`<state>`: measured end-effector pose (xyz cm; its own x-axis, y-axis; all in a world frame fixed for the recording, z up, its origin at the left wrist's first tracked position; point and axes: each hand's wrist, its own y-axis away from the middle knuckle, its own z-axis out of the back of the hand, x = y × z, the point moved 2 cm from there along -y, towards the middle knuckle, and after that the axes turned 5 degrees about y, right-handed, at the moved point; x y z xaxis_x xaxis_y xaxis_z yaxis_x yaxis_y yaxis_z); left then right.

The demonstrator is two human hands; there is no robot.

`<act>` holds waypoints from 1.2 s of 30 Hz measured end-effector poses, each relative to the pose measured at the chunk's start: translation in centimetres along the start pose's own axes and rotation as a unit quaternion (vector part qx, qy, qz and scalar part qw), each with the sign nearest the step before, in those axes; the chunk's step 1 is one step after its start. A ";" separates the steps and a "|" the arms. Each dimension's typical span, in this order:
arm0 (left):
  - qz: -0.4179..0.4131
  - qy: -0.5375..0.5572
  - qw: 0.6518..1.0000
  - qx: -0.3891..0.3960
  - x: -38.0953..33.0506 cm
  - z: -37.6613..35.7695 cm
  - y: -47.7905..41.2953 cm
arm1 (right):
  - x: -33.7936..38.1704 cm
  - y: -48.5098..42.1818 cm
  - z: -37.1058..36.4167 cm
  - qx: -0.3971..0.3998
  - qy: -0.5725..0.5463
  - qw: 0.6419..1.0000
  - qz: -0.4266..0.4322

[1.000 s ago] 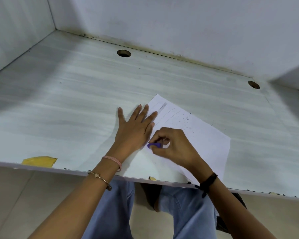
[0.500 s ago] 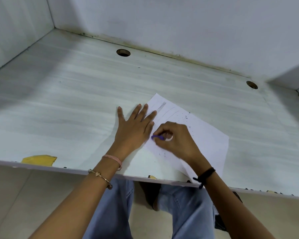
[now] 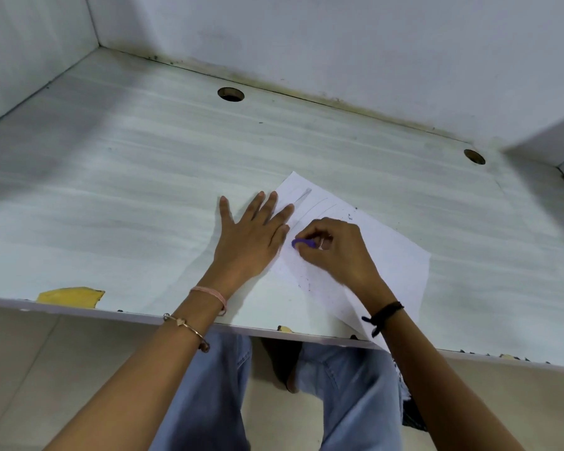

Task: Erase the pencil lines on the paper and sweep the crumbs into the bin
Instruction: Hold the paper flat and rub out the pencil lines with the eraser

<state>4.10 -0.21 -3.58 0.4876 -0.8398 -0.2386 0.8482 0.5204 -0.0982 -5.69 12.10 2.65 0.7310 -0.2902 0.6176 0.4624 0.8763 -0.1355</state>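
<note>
A white sheet of paper lies skewed on the pale desk, one corner hanging over the front edge. Faint curved pencil lines show near its far corner. Dark eraser crumbs are scattered beside my right hand, and more crumbs lie nearer me. My left hand lies flat with fingers spread on the paper's left edge, holding it down. My right hand pinches a purple eraser pressed against the paper. No bin is in view.
The desk sits in a corner with walls behind and to the left. Two round cable holes are near the back. Chipped yellow patches mark the front edge. My legs in jeans are below.
My right hand with the eraser has moved away from me along the paper, towards the far pencil lines. My left hand has stayed flat in place.
</note>
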 end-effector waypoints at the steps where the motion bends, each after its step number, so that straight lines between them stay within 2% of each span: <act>1: 0.002 0.002 1.000 -0.003 0.0 0.0 0.0 | 0.2 0.1 -0.1 0.004 0.000 1.000 0.005; 4: -0.002 0.003 1.000 -0.010 0.0 0.0 0.1 | 1.2 1.7 -1.1 0.091 -0.008 0.995 0.046; 5: -0.004 0.002 1.000 -0.010 0.0 0.0 0.1 | 1.0 1.6 -1.0 0.091 -0.007 0.995 0.044; 8: 0.001 0.004 1.000 0.002 -0.1 0.2 0.1 | -0.4 -0.1 0.2 -0.003 -0.012 1.000 -0.005; 9: 0.004 0.005 1.000 0.009 -0.1 0.3 0.1 | -0.4 -0.1 0.2 -0.009 -0.010 1.000 -0.005; 13: -0.002 0.000 1.000 -0.004 -0.1 0.3 0.3 | 1.1 2.0 -1.2 0.098 -0.010 0.993 0.063; 14: -0.001 0.000 1.000 0.001 -0.1 0.2 0.3 | 0.8 1.6 -1.0 0.090 -0.009 0.994 0.055; 17: 0.000 0.001 1.000 0.015 -0.1 0.5 0.2 | -0.7 -0.4 0.1 -0.005 -0.003 1.000 0.004; 18: 0.001 0.004 1.000 0.014 -0.2 0.5 0.2 | -0.6 -0.4 0.1 -0.010 0.000 1.000 0.003; 22: -0.006 0.002 1.000 -0.003 -0.1 0.2 0.3 | 0.8 1.7 -0.8 0.102 -0.013 0.993 0.058; 23: -0.006 0.000 1.000 -0.001 -0.1 0.2 0.3 | 0.3 1.4 -0.6 0.095 -0.013 0.994 0.049; 26: 0.003 0.002 1.000 0.017 -0.1 0.4 0.3 | -1.4 -0.5 0.5 -0.018 0.003 1.000 -0.008; 27: 0.005 0.008 1.000 0.016 -0.1 0.4 0.3 | -1.2 -0.4 0.5 -0.025 0.007 1.000 -0.010; 31: -0.001 0.010 1.000 -0.007 0.0 0.2 0.3 | 0.8 1.9 -1.0 0.113 -0.013 0.992 0.056; 32: -0.002 0.008 1.000 -0.002 0.0 0.2 0.3 | 0.4 1.5 -0.7 0.105 -0.006 0.993 0.054; 36: 0.004 0.001 1.000 0.012 -0.1 0.4 0.2 | -1.7 -1.4 0.8 -0.037 0.005 0.999 -0.021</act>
<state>4.30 -0.08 -3.19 0.4941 -0.8354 -0.2410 0.8492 0.5231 -0.0724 -7.92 11.68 2.41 0.7152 -0.3299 0.6162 0.5278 0.8328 -0.1667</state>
